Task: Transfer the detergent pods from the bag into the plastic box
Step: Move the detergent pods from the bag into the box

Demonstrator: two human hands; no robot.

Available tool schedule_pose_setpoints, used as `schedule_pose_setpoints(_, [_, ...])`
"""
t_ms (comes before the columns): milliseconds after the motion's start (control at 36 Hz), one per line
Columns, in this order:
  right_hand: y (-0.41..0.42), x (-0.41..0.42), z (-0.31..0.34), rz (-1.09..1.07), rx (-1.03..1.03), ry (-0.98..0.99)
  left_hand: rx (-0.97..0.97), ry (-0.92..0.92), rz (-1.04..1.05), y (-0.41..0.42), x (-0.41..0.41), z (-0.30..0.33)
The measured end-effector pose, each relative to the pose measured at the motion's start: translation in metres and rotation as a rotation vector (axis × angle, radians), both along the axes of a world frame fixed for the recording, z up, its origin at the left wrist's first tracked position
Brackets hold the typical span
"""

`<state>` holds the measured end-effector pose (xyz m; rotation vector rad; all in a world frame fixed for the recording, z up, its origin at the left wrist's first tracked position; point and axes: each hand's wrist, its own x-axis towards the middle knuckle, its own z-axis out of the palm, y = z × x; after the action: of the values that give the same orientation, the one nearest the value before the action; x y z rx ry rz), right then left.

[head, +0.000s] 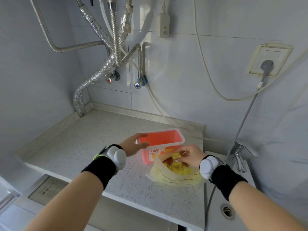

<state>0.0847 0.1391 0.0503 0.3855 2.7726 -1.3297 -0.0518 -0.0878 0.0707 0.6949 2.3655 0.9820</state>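
A pink plastic box (168, 139) with a white rim and a "Liby" label stands open on the speckled counter (93, 144). My left hand (133, 144) grips the box's left rim, thumb inside and fingers outside. In front of the box, to its right, lies a pale yellow bag (176, 177) with its mouth open, holding several yellow detergent pods (178, 169). My right hand (190, 155) is at the bag's mouth, fingertips pinched on one yellow pod (176, 155) just above the opening. The inside of the box looks empty from here.
A sink with a drain hole (227, 210) and a chrome tap (238, 155) lie right of the counter. Flexible metal hoses and foil-wrapped pipes (115, 52) hang on the tiled wall behind. A white cable (166, 114) runs down past the box. A washing machine top (50, 189) sits below left.
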Motion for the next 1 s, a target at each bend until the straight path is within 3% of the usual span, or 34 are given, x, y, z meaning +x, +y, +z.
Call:
schedule_pose_setpoints(500, [0.009,0.012,0.028,0.049,-0.028,-0.021,-0.144,0.261,0.056,0.045,0.029,-0.028])
schedule_pose_setpoints(639, [0.001,0.006,0.058,-0.018,-0.171,0.167,-0.194,0.279,0.04,0.044,0.028,-0.026])
schedule_pose_setpoints(778, [0.002,-0.025,0.076,-0.164,-0.01,0.361,-0.216,0.281,0.024,0.043,0.029,-0.022])
schedule_pose_setpoints(1000, [0.0,-0.045,0.06,-0.167,0.097,0.15,-0.224,0.258,0.028,0.041,0.033,-0.018])
